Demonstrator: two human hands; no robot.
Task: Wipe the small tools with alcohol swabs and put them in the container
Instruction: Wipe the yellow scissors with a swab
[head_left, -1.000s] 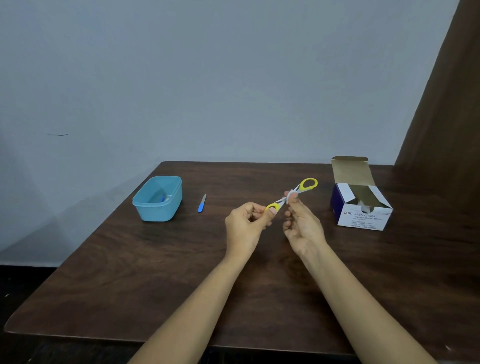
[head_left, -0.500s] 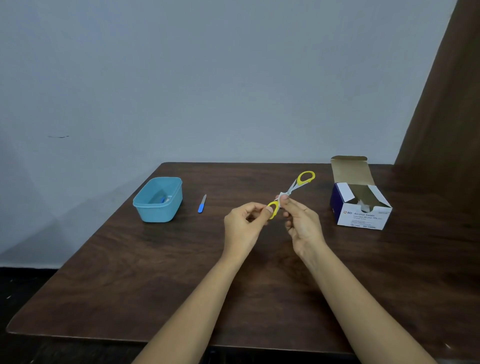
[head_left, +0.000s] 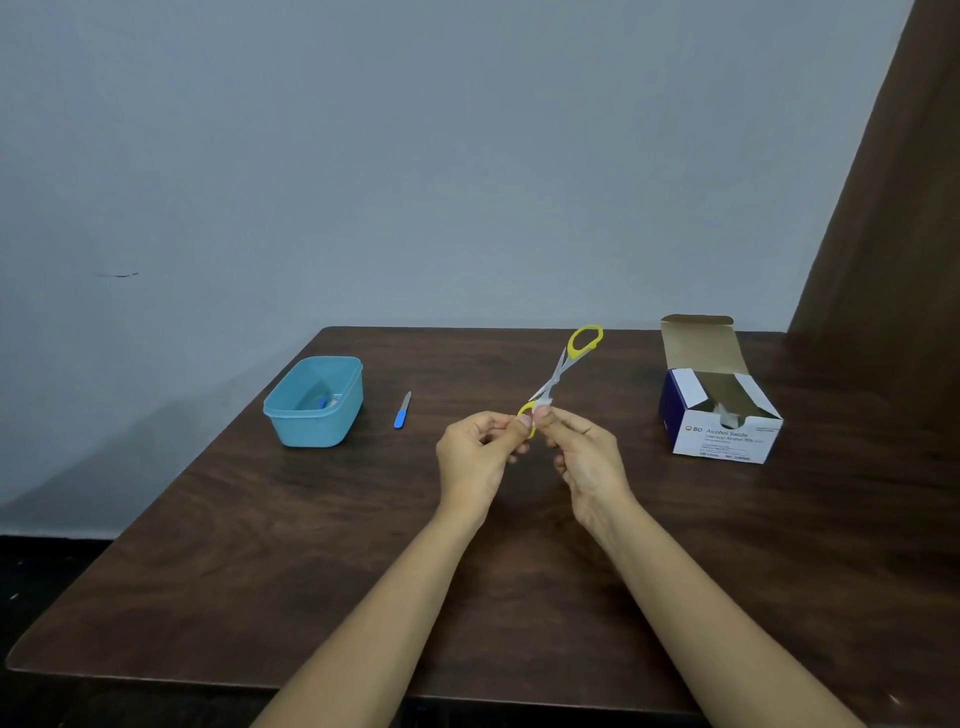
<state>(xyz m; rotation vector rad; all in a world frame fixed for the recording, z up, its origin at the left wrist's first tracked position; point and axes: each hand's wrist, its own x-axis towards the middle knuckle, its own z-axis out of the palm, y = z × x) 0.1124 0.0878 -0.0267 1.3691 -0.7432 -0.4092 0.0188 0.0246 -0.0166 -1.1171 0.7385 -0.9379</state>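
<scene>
One scissors (head_left: 557, 369), one blue file (head_left: 402, 411), one container (head_left: 311, 430), one swab box (head_left: 727, 441), one swab (head_left: 545, 403)

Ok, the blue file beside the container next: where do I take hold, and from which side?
Take the file by its blue handle, the near end, from above, pinching across its narrow width. It lies flat on the table with the metal tip pointing away, and both long edges are free: the container stands apart to its left.
</scene>
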